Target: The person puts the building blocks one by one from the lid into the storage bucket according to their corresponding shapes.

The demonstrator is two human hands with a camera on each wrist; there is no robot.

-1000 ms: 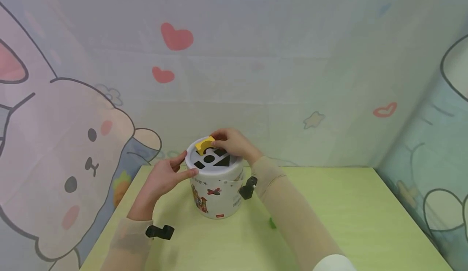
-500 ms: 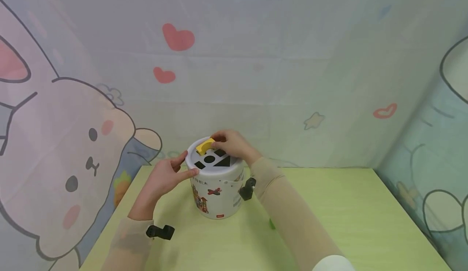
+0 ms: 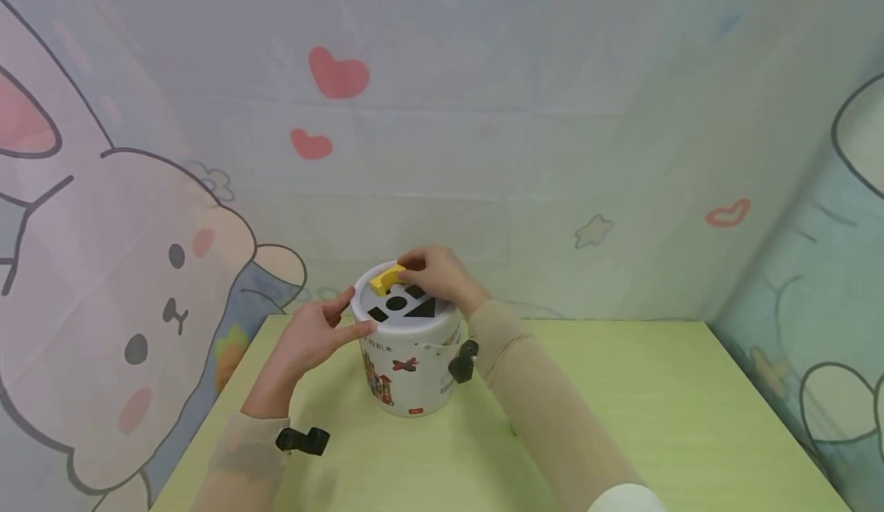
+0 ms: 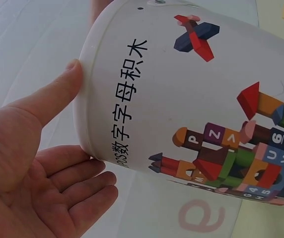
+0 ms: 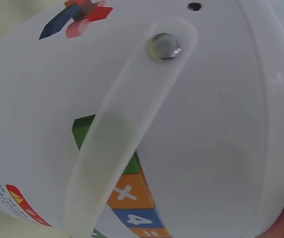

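Observation:
A white lidded bucket (image 3: 413, 370) printed with toy blocks stands on the table. Its lid (image 3: 369, 305) has several dark cutouts, among them a circle, a triangle and rectangles. My left hand (image 3: 312, 337) holds the lid's left rim, the thumb at the near side and a finger farther back. In the left wrist view the thumb (image 4: 57, 91) presses the rim and the other fingers extend below it. Between thumb and fingers my right hand (image 3: 442, 275) pinches a yellow arch block (image 3: 384, 280), tilted over a cutout at the lid's back left. The right wrist view mostly shows the bucket's side and handle (image 5: 117, 124).
A small green piece (image 3: 513, 429) lies on the light green table (image 3: 621, 389), mostly covered by the right forearm. A cloth backdrop (image 3: 442, 151) with a rabbit and hearts rises behind and beside the table. Black wrist cameras sit on both forearms.
The yellow arch block has tipped and sunk slightly toward the lid in my right hand. The right forearm has shifted a little left, covering more of the green piece. The left hand stays put.

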